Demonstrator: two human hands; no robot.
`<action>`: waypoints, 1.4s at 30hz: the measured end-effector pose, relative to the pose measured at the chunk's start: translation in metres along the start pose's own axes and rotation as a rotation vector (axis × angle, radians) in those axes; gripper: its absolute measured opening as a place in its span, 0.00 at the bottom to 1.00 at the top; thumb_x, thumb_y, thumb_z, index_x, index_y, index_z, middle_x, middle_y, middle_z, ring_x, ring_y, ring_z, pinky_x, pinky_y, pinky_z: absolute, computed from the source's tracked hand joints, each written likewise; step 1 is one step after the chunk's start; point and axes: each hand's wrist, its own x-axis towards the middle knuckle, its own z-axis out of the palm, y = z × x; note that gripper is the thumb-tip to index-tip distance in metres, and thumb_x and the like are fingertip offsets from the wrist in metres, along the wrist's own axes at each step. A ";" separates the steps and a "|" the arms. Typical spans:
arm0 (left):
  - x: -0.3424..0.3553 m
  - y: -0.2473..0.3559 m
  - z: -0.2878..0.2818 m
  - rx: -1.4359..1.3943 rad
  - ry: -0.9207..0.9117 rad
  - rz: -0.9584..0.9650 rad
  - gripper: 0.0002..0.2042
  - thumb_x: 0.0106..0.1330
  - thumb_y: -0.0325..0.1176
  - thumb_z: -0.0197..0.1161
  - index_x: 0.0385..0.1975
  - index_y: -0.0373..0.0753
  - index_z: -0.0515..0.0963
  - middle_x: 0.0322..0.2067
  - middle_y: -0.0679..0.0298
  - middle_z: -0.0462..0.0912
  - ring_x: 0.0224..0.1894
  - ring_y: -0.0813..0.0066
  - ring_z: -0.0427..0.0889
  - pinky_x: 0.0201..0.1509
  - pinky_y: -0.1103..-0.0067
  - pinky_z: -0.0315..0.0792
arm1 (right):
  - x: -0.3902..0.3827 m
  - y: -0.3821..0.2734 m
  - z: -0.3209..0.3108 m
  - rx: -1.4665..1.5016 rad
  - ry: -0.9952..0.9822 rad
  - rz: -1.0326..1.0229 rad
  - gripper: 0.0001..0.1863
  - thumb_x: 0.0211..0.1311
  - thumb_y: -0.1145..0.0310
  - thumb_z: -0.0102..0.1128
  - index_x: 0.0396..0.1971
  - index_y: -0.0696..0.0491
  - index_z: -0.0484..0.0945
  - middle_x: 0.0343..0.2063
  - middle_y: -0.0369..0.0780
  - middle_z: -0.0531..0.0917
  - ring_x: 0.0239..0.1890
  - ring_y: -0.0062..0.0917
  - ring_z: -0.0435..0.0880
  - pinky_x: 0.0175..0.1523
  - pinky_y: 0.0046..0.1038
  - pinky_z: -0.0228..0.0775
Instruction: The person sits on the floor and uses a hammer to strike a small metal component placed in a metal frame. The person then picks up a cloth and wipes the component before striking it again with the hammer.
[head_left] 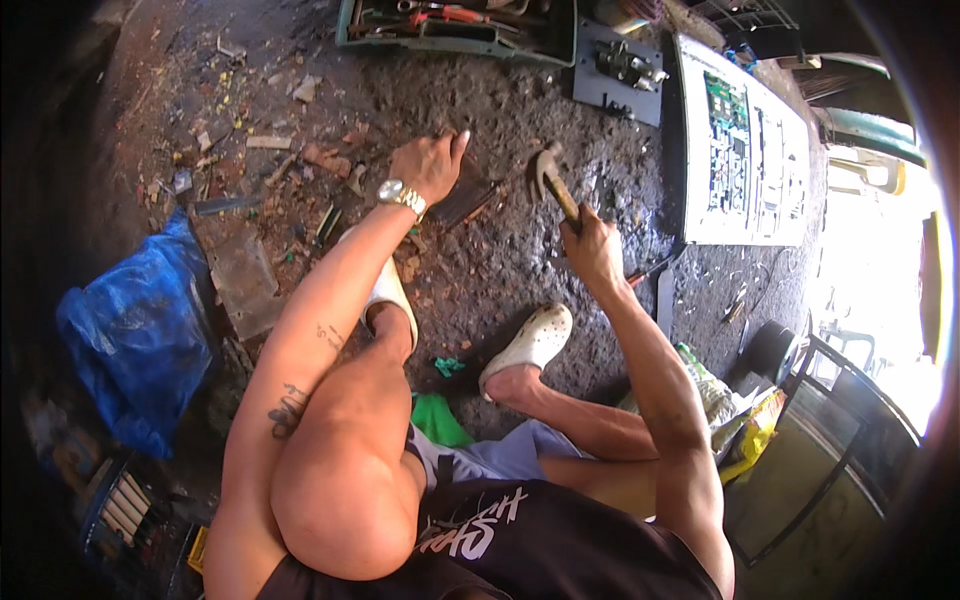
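My right hand [597, 245] is wrapped round the wooden handle of a claw hammer [563, 198], whose rusty metal head sits just above the dirt floor, pointing away from me. My left hand [428, 167], with a gold watch [398, 192] on its wrist, is low over the floor to the left of the hammer. Its fingers curl down out of sight and the thumb side faces right; what they hold, if anything, is hidden. Close beside it lies a dark flat piece [465, 197] with a thin strip along its edge.
A green toolbox [455, 45] with tools stands at the far side. A dark plate with metal fittings [615, 75] and a white panel bearing circuit boards [745, 150] lie at right. Scraps litter the left, near a blue plastic sheet [145, 330]. My white clogs [530, 345] flank the middle.
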 end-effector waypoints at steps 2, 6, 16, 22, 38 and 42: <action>-0.001 0.001 0.000 -0.016 -0.040 -0.003 0.27 0.79 0.56 0.42 0.43 0.42 0.84 0.25 0.49 0.86 0.28 0.47 0.87 0.30 0.58 0.82 | -0.003 0.007 0.000 0.019 -0.129 -0.230 0.11 0.58 0.70 0.69 0.40 0.50 0.78 0.23 0.46 0.86 0.25 0.41 0.88 0.30 0.40 0.82; 0.001 0.000 0.000 -0.030 -0.015 0.014 0.26 0.79 0.55 0.44 0.42 0.42 0.85 0.24 0.50 0.86 0.27 0.48 0.87 0.29 0.59 0.82 | 0.000 0.007 0.000 -0.109 -0.359 -0.274 0.14 0.58 0.67 0.68 0.43 0.50 0.78 0.23 0.43 0.85 0.25 0.38 0.88 0.34 0.41 0.83; 0.013 -0.007 -0.001 -0.067 -0.108 0.010 0.27 0.79 0.57 0.41 0.40 0.44 0.84 0.26 0.46 0.86 0.30 0.47 0.87 0.32 0.57 0.82 | -0.001 -0.005 -0.011 -0.031 -0.199 -0.309 0.08 0.62 0.66 0.64 0.31 0.56 0.80 0.22 0.49 0.85 0.29 0.43 0.89 0.36 0.42 0.81; 0.011 -0.006 -0.002 -0.009 -0.087 0.003 0.26 0.79 0.57 0.43 0.41 0.45 0.85 0.28 0.50 0.88 0.32 0.49 0.88 0.35 0.58 0.83 | -0.001 -0.006 -0.005 0.168 0.052 0.092 0.10 0.62 0.67 0.66 0.32 0.56 0.75 0.21 0.51 0.84 0.27 0.50 0.87 0.32 0.45 0.78; 0.051 0.011 -0.005 -0.035 -0.567 -0.211 0.34 0.65 0.67 0.55 0.38 0.34 0.86 0.40 0.45 0.88 0.43 0.48 0.88 0.44 0.58 0.80 | -0.078 0.022 0.158 1.059 0.074 0.760 0.12 0.66 0.63 0.64 0.38 0.56 0.77 0.19 0.34 0.78 0.18 0.22 0.75 0.23 0.32 0.66; 0.037 0.007 0.001 -0.056 -0.520 -0.150 0.25 0.67 0.52 0.56 0.32 0.29 0.83 0.33 0.46 0.88 0.32 0.50 0.87 0.38 0.58 0.78 | -0.104 -0.022 0.209 0.598 0.029 0.804 0.21 0.67 0.55 0.66 0.49 0.56 0.77 0.26 0.40 0.81 0.26 0.32 0.82 0.32 0.37 0.77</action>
